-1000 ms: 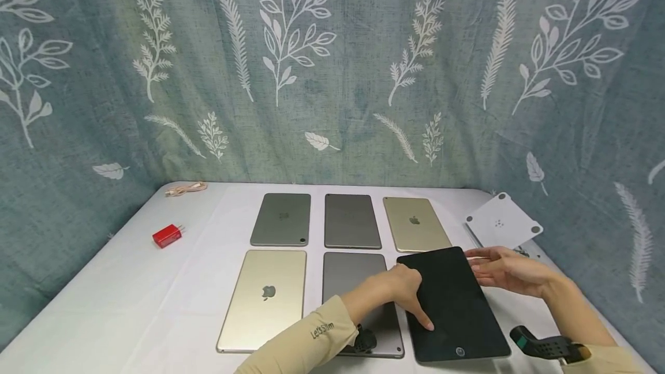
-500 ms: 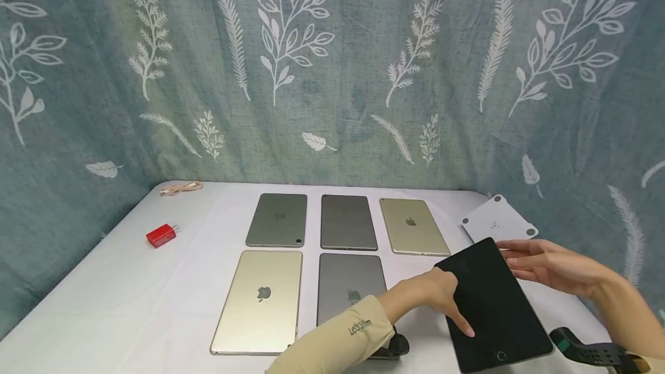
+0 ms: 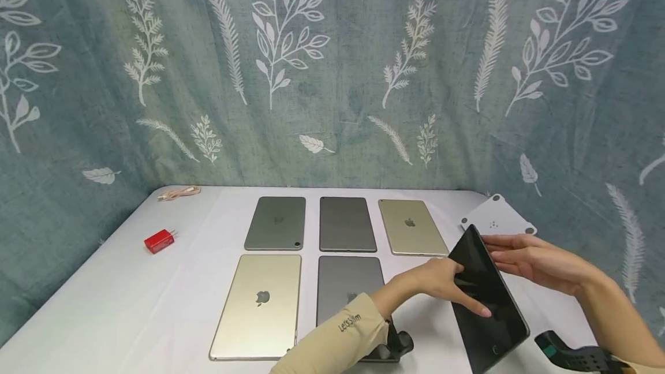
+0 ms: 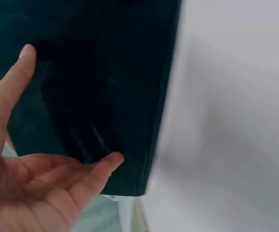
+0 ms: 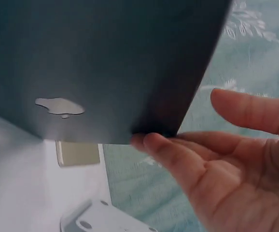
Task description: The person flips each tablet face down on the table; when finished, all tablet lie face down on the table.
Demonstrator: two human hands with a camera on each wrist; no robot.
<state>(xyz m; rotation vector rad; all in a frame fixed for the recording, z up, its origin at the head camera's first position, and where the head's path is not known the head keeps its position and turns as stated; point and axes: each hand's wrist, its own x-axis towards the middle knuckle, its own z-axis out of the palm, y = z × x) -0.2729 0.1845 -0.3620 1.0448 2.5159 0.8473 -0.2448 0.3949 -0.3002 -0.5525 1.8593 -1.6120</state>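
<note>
A black tablet [image 3: 485, 299] is tipped up steeply at the right of the table, its dark screen toward the left. My left hand [image 3: 439, 281] holds it by the left side, the thumb lying across the screen; in the left wrist view the bent fingers [image 4: 93, 179] show against the screen. My right hand [image 3: 537, 261] is at the raised far right side. In the right wrist view its fingertips [image 5: 154, 142] touch a corner of the tablet's back [image 5: 105, 92], which bears an apple logo, and the thumb stands apart. The tablet's lower end is partly cut off.
Several tablets lie face down in two rows, including a gold one [image 3: 260, 305], a grey one [image 3: 348, 281] and a smaller gold one [image 3: 413, 227]. A white stand [image 3: 496, 217] is behind my right hand. A red charger [image 3: 159, 241] and coiled cable [image 3: 179, 193] lie at the left.
Both hands have moved right with the black tablet, away from the grey tablet beside it. Its right side has risen, so the screen now faces more to the left.
</note>
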